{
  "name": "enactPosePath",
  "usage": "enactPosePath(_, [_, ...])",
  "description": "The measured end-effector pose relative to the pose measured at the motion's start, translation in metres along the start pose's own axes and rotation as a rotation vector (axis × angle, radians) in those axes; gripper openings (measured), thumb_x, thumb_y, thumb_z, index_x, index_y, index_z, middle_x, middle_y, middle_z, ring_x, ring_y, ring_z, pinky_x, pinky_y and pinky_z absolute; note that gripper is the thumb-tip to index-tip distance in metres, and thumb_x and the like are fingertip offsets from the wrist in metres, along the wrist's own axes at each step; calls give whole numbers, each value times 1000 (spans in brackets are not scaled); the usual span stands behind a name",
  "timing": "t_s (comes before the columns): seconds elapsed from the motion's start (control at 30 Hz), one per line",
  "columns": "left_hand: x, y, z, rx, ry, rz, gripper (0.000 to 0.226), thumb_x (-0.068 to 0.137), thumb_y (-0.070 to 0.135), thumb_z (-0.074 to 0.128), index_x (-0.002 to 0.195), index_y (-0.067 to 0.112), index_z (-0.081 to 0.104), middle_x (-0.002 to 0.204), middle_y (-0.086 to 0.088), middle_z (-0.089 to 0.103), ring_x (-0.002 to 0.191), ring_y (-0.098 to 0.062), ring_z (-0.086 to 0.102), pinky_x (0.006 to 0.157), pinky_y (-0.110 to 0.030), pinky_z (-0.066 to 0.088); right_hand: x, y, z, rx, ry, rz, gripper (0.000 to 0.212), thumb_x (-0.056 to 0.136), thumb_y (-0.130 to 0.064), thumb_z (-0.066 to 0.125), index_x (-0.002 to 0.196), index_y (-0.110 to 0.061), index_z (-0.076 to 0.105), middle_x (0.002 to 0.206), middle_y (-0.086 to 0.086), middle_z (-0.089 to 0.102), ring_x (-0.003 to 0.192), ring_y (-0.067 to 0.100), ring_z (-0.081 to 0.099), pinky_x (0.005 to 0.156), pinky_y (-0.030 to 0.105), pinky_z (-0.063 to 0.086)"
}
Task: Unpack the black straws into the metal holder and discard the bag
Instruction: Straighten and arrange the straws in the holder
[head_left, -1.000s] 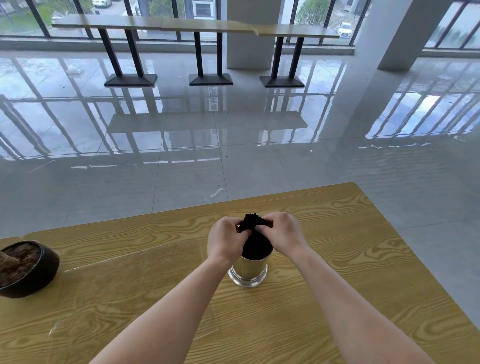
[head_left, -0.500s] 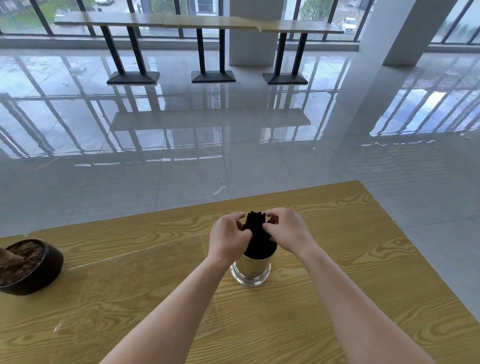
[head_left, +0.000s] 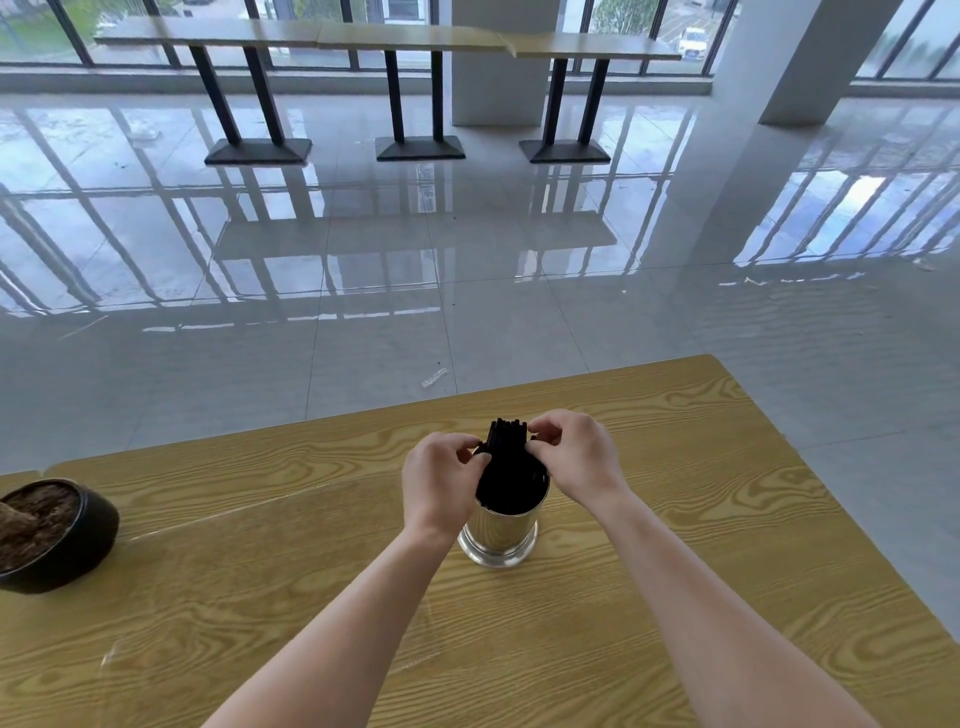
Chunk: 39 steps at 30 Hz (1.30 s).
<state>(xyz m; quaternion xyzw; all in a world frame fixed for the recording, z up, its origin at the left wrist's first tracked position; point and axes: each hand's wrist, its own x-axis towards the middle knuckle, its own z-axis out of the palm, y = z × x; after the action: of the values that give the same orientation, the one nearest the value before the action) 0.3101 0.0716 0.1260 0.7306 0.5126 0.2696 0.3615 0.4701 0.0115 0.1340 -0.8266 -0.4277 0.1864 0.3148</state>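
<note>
A shiny metal holder (head_left: 498, 535) stands upright on the wooden table (head_left: 701, 519), near its middle. A bundle of black straws (head_left: 508, 462) stands in it, their tops sticking out above the rim. My left hand (head_left: 439, 488) pinches the bundle from the left, and my right hand (head_left: 576, 457) pinches it from the right near the top. Whether a clear bag still wraps the straws is too hard to see.
A dark bowl-shaped pot (head_left: 49, 535) with brown filling sits at the table's left edge. A clear sheet (head_left: 249, 644) lies flat on the table in front of the holder. Beyond the table's far edge is glossy tiled floor with high tables (head_left: 395, 39) by the windows.
My fingers have shifted on the straw bundle; both hands now pinch its sides with the fingertips lifted a little apart. The holder has stayed in place.
</note>
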Motion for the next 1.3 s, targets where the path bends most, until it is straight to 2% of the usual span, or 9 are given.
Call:
enactPosePath(0.1, [5, 5, 3, -3, -57, 38, 15, 83, 15, 73, 90, 25, 81, 72, 16, 70, 72, -4, 64, 64, -19, 49, 0, -3, 4, 8, 45, -1, 26, 83, -20, 78, 107, -21, 67, 86, -9, 69, 84, 12, 67, 68, 24, 51])
enactPosePath(0.2, [8, 3, 5, 19, -88, 52, 19, 84, 13, 72, 95, 25, 81, 80, 10, 75, 74, -7, 65, 63, -15, 43, -4, -4, 10, -14, 28, -46, 37, 83, -15, 77, 117, -17, 62, 89, -7, 67, 84, 15, 65, 74, 31, 55])
enactPosePath(0.33, [0, -9, -6, -29, -45, 69, 40, 82, 5, 72, 119, 19, 72, 89, 9, 69, 72, -9, 59, 71, -20, 47, -4, 1, 9, -49, 3, -76, 44, 85, -16, 76, 126, -19, 63, 93, -7, 70, 81, 10, 62, 72, 21, 44])
enactPosePath(0.5, [-19, -25, -18, -45, -119, 130, 36, 68, 13, 78, 100, 28, 68, 79, 9, 60, 63, -5, 50, 63, -20, 43, -2, 6, 5, -41, -29, -77, 42, 87, -18, 75, 128, -18, 65, 93, -9, 68, 82, 9, 62, 70, 17, 42])
enactPosePath(0.6, [-20, -22, -15, -15, -202, 157, 32, 69, 24, 85, 99, 32, 73, 72, 13, 62, 64, 1, 53, 63, -16, 40, 0, 4, 5, -27, -39, -77, 42, 87, -19, 74, 128, -18, 64, 94, -7, 68, 84, 11, 62, 74, 22, 46])
enactPosePath(0.77, [-12, -15, -12, 21, -151, 237, 10, 77, 20, 84, 84, 25, 80, 72, 19, 64, 69, 3, 58, 66, -17, 41, 2, 2, 7, -33, -65, -75, 42, 88, -20, 72, 129, -20, 63, 94, -8, 68, 87, 11, 63, 76, 25, 49])
enactPosePath(0.97, [-7, -14, -19, 114, -298, 215, 42, 69, 5, 69, 103, 29, 74, 80, 11, 56, 69, -4, 50, 65, -24, 44, 5, 5, 5, -48, -67, -76, 41, 88, -16, 71, 128, -22, 64, 93, -10, 67, 83, 7, 61, 65, 9, 38])
enactPosePath(1.07, [-13, -14, -17, 170, -404, 247, 37, 72, 15, 74, 106, 30, 75, 84, 13, 56, 76, -7, 54, 70, -29, 50, 5, 5, 5, -45, -69, -75, 42, 87, -17, 72, 128, -23, 64, 92, -11, 67, 81, 5, 60, 64, 9, 38])
enactPosePath(1.3, [-9, -13, -7, -121, -169, 23, 7, 83, 22, 80, 89, 25, 81, 79, 15, 75, 72, 4, 67, 68, -19, 53, 4, 2, 7, -51, -57, -87, 40, 88, -21, 72, 128, -20, 65, 92, -10, 66, 84, 9, 60, 65, 8, 36])
